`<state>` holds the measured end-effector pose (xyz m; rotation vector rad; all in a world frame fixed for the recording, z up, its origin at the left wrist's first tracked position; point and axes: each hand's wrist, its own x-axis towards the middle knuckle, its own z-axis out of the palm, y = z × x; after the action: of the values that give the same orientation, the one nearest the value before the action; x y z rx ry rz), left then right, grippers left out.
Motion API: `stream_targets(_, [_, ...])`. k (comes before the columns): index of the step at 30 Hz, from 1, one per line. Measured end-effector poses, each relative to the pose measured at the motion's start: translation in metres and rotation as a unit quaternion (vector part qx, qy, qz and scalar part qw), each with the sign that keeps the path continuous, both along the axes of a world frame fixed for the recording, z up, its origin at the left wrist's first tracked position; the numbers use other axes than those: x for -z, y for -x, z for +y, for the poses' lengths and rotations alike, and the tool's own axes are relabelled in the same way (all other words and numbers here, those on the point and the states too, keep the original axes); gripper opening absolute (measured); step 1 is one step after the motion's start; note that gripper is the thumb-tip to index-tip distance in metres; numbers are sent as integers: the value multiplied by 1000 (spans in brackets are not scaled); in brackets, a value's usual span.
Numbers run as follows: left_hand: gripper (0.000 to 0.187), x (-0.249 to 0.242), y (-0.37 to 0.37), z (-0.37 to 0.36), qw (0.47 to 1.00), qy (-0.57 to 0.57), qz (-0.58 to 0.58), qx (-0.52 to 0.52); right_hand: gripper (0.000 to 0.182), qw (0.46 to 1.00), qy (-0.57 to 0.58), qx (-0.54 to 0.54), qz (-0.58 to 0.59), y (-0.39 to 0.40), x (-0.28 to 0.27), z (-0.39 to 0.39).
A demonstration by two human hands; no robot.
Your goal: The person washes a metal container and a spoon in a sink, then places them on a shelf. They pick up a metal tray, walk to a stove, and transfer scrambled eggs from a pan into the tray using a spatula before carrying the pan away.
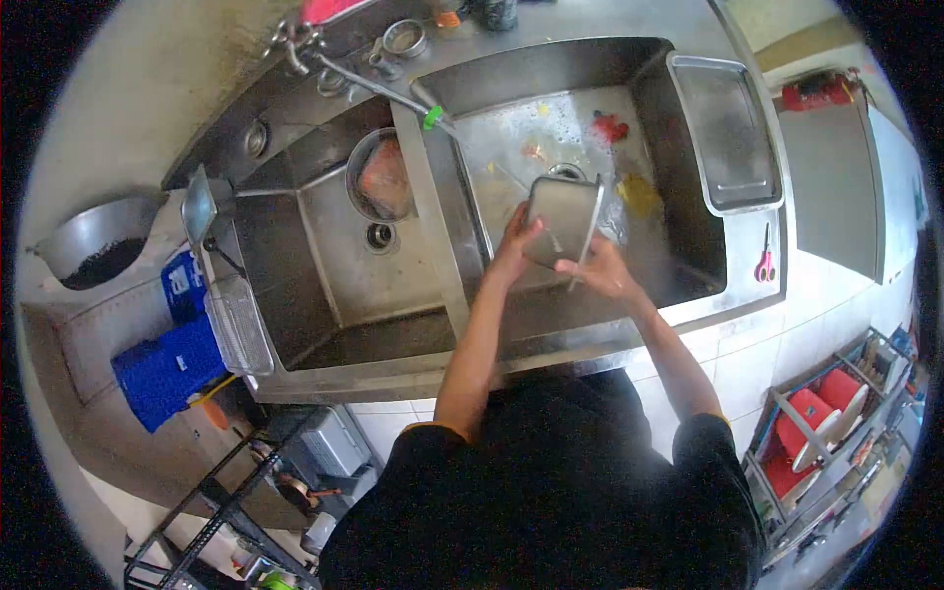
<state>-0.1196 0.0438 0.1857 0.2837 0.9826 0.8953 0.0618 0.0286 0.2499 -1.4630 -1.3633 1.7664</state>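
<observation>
Both my hands grip a small metal food pan (559, 224), tilted over the right sink basin (600, 108). My left hand (515, 246) is closed on its left side, and my right hand (605, 270) holds the lower right rim. A faucet spout with a green ring (433, 118) reaches over the basin, and a thin stream of water seems to run from it toward the pan. Soap suds, red scraps (610, 127) and a yellow patch (639, 196) lie on the basin floor around the drain, which the pan partly hides.
In the left basin (324, 226) stands a round metal bowl (359, 202) with something pinkish inside. A metal tray (737, 138) and pink-handled scissors (765, 261) rest at the right. Blue bins (167, 369) stand left, and a rack with red dishes (806, 423) lower right.
</observation>
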Motion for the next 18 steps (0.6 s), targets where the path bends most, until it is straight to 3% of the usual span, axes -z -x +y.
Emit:
stream_targets(1, [70,-5,2,4,1000,-1,6,6,43,998,53,15,24,-4,30,-3])
stream_targets(4, [57,-29,3,15,998,20,55,40,56,995,-75,-59,-38,-24,35,-5])
stream_targets(6, [55,-21,7,17,988,-54,121,80,52,961,-82,-241,-106,-38,38,18])
stream_targets(8, [54,-19,11,17,987,-63,125,74,47,951,-135,-239,-142,-38,36,20])
stream_targets(10, [53,-21,15,11,987,-67,128,68,44,830,-460,-284,-136,-39,41,19])
stream_targets(12, [52,-37,11,8,992,93,86,6,44,825,-433,-307,-195,-25,43,20])
stream_targets(13, [52,-30,7,4,992,94,87,7,45,814,-402,-332,-257,-20,44,21])
stream_targets(15, [55,-11,-5,-5,991,29,127,8,44,842,-365,-330,-220,-5,89,19])
stream_targets(16, [55,-19,-5,-5,991,29,127,8,44,867,-329,-326,-184,2,109,16])
stream_targets(18, [60,-42,-7,2,975,70,209,13,43,864,-270,-366,-216,12,114,1])
